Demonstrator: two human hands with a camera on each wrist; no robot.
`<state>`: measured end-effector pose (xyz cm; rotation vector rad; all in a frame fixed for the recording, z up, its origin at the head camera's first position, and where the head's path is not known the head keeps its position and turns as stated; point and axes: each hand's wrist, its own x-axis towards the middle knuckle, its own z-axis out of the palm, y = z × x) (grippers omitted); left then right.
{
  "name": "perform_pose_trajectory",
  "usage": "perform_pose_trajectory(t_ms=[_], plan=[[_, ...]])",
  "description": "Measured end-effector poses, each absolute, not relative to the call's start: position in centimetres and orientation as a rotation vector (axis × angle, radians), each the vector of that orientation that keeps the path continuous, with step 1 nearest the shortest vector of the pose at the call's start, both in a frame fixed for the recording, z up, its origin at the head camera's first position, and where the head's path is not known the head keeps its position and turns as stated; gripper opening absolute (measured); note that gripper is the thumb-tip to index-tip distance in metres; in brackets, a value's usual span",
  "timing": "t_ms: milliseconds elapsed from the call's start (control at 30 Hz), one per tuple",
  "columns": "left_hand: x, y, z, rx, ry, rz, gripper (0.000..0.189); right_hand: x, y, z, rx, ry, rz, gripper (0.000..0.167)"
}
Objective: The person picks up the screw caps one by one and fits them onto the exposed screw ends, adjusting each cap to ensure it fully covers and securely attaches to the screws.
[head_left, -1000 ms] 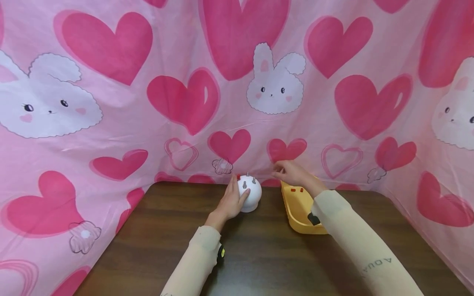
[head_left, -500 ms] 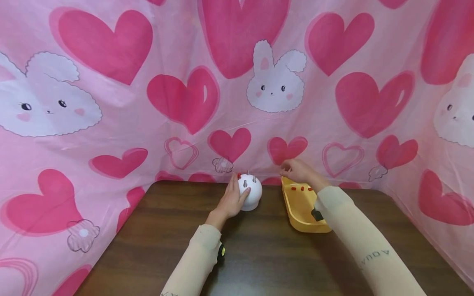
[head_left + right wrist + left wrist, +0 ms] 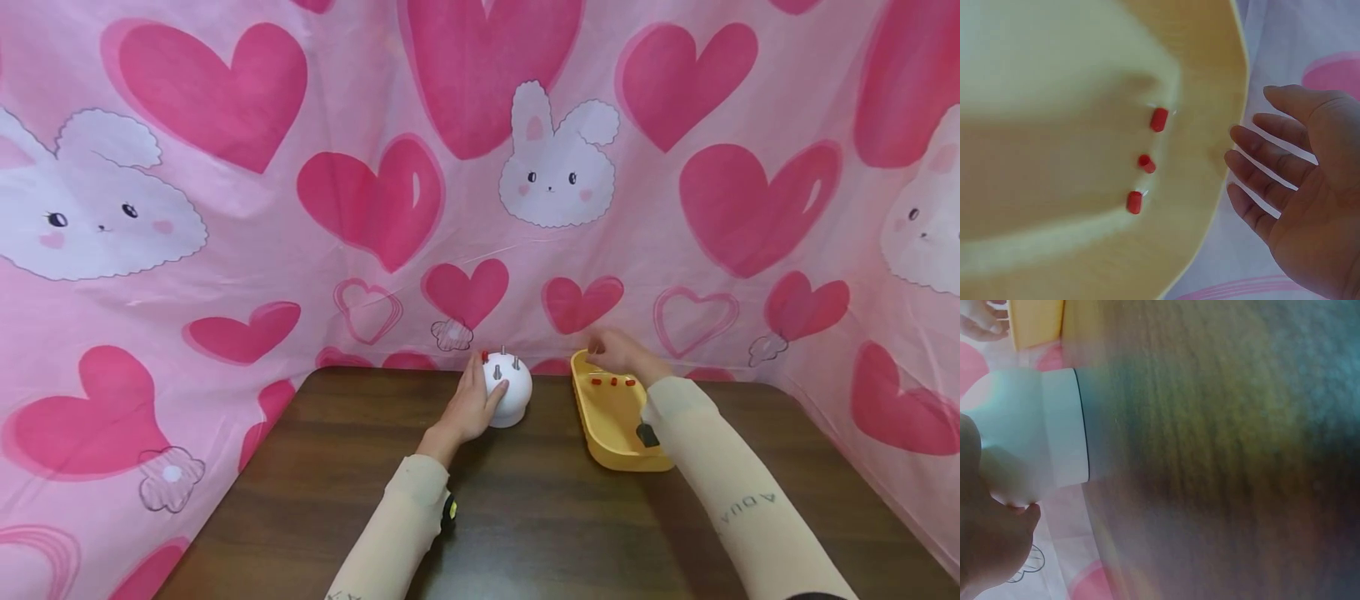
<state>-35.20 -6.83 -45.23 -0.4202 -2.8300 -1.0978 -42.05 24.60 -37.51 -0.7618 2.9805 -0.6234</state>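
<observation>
A white round-topped object [image 3: 512,400] stands on the table, with several short metal studs [image 3: 516,363] rising from its top. One stud position near my left fingers bears a small red cap [image 3: 485,357]. My left hand [image 3: 468,407] holds this white object at its left side, thumb across the front; in the left wrist view its smooth wall and base [image 3: 1063,428] show. My right hand [image 3: 618,350] hovers at the far end of a yellow tray [image 3: 596,446]. In the right wrist view its fingers are spread with nothing in them, beside three red caps [image 3: 1159,119] inside the tray.
The dark wooden table [image 3: 360,467] ends at the back against a pink cloth [image 3: 465,233] printed with hearts and rabbits. The tray stands to the right of the white object, with a gap of bare wood between them.
My right hand has moved to the right and slightly down over the tray's far end. The third red cap has come into view. My left hand stays on the white object.
</observation>
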Motion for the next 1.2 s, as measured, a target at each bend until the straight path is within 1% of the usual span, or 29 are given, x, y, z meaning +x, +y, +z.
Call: perform_pose_trajectory(t_ms=[133, 400, 667, 767, 900, 1033, 1200], plan=[[-35.0, -6.8, -45.2, -0.422, -2.816, -1.090, 0.091, -42.2, 25.2, -37.8, -0.726, 2.952, -0.596, 0.024], [-34.3, -6.8, -45.0, -0.460, -2.791, -1.106, 0.091, -42.0, 25.5, -38.4, -0.519, 2.841, -0.666, 0.022], [-35.0, -6.9, -45.2, -0.442, -2.810, -1.091, 0.092, -42.2, 25.5, -39.2, -0.361, 2.697, -0.715, 0.022], [-34.8, -6.9, -45.0, -0.439, -2.810, -1.085, 0.091, -42.1, 25.5, -39.4, -0.354, 2.632, -0.654, 0.029], [-34.3, -6.8, -44.6, -0.448, -2.796, -1.058, 0.089, -41.9, 25.4, -39.5, -0.367, 2.576, -0.572, 0.034], [-34.1, -6.7, -44.6, -0.448, -2.787, -1.036, 0.088, -41.7, 25.1, -39.5, -0.373, 2.551, -0.555, 0.027], [-34.2, -6.8, -44.6, -0.451, -2.778, -1.028, 0.088, -41.7, 24.6, -39.6, -0.399, 2.480, -0.596, 0.029]])
